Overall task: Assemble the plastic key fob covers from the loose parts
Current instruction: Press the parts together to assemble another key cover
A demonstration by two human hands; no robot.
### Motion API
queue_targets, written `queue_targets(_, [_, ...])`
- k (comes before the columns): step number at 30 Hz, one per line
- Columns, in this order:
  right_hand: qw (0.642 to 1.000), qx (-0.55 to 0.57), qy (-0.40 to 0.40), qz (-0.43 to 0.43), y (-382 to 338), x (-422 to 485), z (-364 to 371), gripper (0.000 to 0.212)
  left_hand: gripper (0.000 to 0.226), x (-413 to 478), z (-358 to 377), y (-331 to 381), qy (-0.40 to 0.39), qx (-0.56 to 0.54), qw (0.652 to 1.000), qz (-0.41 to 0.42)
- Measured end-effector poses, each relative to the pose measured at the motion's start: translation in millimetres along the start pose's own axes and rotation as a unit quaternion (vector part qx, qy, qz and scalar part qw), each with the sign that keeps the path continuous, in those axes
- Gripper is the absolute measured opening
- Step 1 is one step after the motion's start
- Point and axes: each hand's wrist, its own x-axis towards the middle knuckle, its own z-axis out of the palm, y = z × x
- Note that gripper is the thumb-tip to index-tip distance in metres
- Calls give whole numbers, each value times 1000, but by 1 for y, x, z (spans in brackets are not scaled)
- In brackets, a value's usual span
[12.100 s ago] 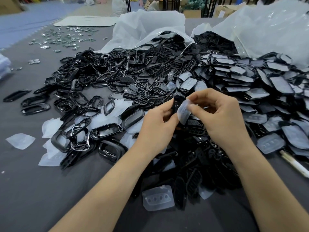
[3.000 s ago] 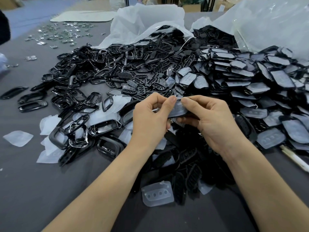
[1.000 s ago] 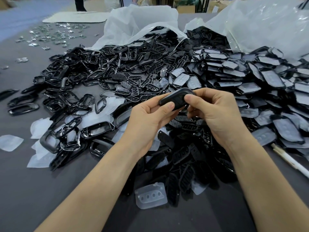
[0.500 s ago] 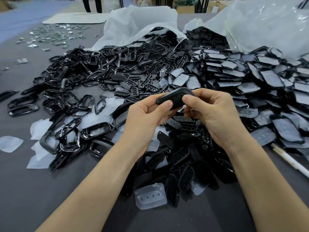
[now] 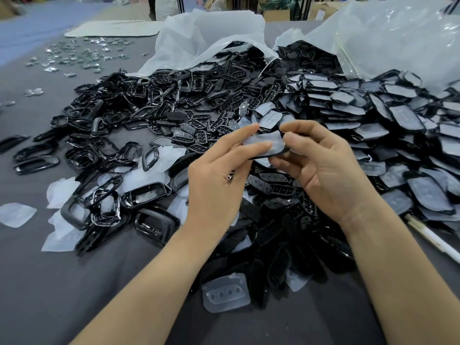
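1. A dark grey cloth-covered table [image 5: 49,282] fills most of our view. Beyond its far edge we see a blue floor [image 5: 37,23] and brown cardboard boxes [image 5: 276,13].
2. Toward the far left corner, small shiny metal pieces [image 5: 82,56] lie scattered, with a flat white board [image 5: 112,28] just behind them.
3. Along the far side lie two open bags: a milky white plastic bag [image 5: 211,38] and, nearer the far right corner, a clear plastic bag [image 5: 398,38]. Black parts spill from both toward the middle of the table.
4. On the left of that heap we see glossy black ring-shaped frames [image 5: 124,120], and on the right flat black shells with greyish film [image 5: 398,115].
5. Near the near edge, a translucent white button pad [image 5: 225,292] lies at the foot of the heap. A thin white stick [image 5: 433,241] lies by the right edge.
6. A black key fob cover with a whitish face [image 5: 263,145] is held above the middle of the heap. The forearms hide the parts beneath them.
7. The left hand [image 5: 216,180] pinches the cover's left end between thumb and forefinger. The right hand [image 5: 326,170] grips the right end, thumb on top and fingers curled beneath.
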Motion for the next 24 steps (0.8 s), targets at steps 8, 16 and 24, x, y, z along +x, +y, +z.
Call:
queue_targets(8, [960,-245,33,-132,4,1,0,25,48,-2,-3,7,-57,-159,970,-178])
queue_targets(16, [930,-326,48,-162,6,1,0,22,41,1,4,8,-60,-291,917,-266])
queue_targets(24, [916,-328,99,-210,2,1,0,18,37,2,5,7,-39,-316,903,-288])
